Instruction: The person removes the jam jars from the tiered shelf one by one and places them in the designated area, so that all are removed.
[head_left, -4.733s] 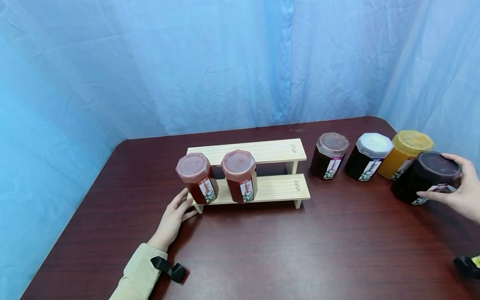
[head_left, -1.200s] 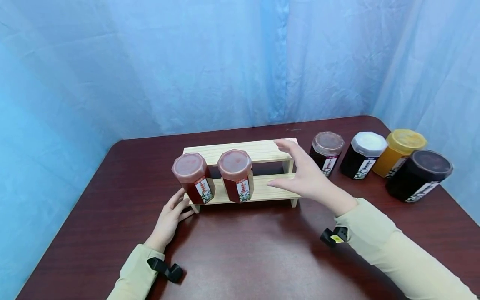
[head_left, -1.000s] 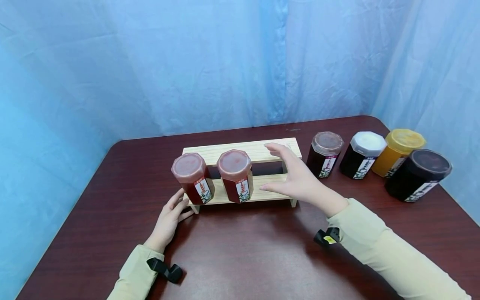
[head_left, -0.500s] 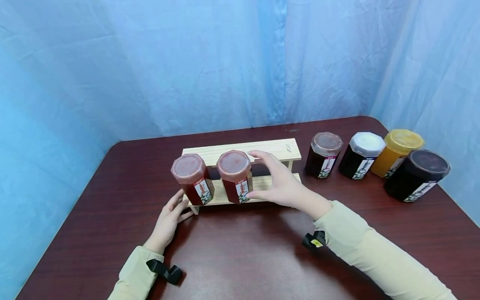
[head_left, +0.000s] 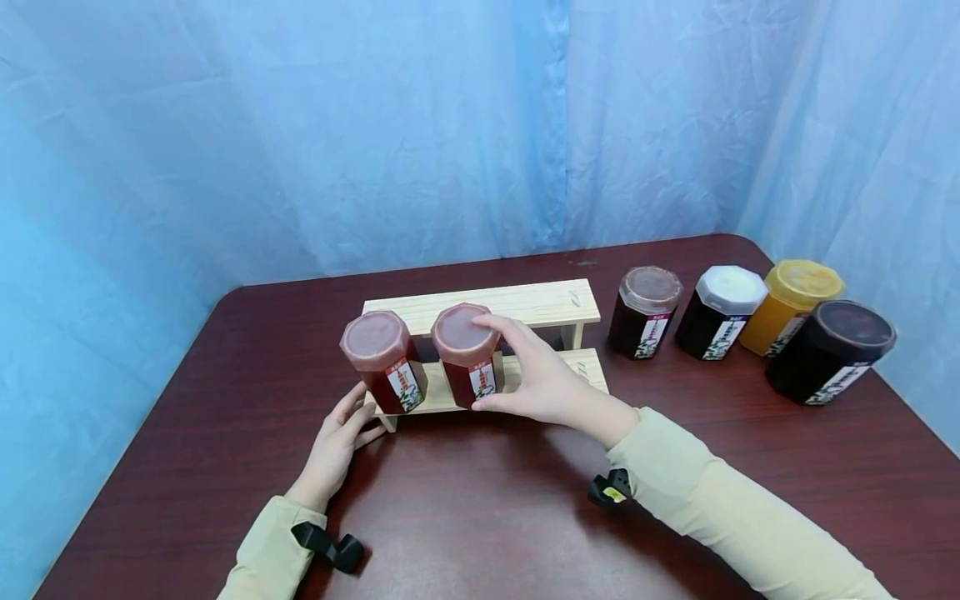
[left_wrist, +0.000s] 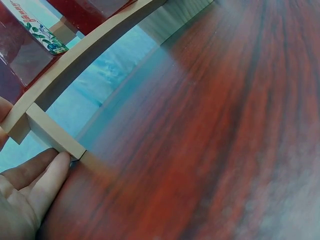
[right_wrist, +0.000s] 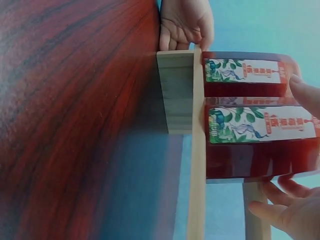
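In the head view a two-tier wooden shelf (head_left: 555, 367) bears two red jam jars with octagonal lids on its lower board. My right hand (head_left: 543, 385) grips the right jar (head_left: 467, 354), thumb at its front and a finger over the lid's edge; the far fingers are partly hidden. Close beside it stands the left jar (head_left: 382, 358), upright. My left hand (head_left: 336, 446) rests against the shelf's left end, loosely bent fingers (left_wrist: 50, 177) touching the leg (left_wrist: 55, 132) and board end. The right wrist view shows both jars' fruit labels (right_wrist: 250, 125) sideways.
To the right on the dark wooden table (head_left: 465, 517) stand a dark jar with a brownish lid (head_left: 647, 312), a dark jar with a white lid (head_left: 722, 312), a yellow jar (head_left: 791, 304) and a larger black jar (head_left: 828, 350). Blue curtains (head_left: 420, 125) surround the table.
My right hand has left the black jar at the far right, travelled left across the shelf, and closed around the right red jar. The left hand has stayed at the shelf's end.
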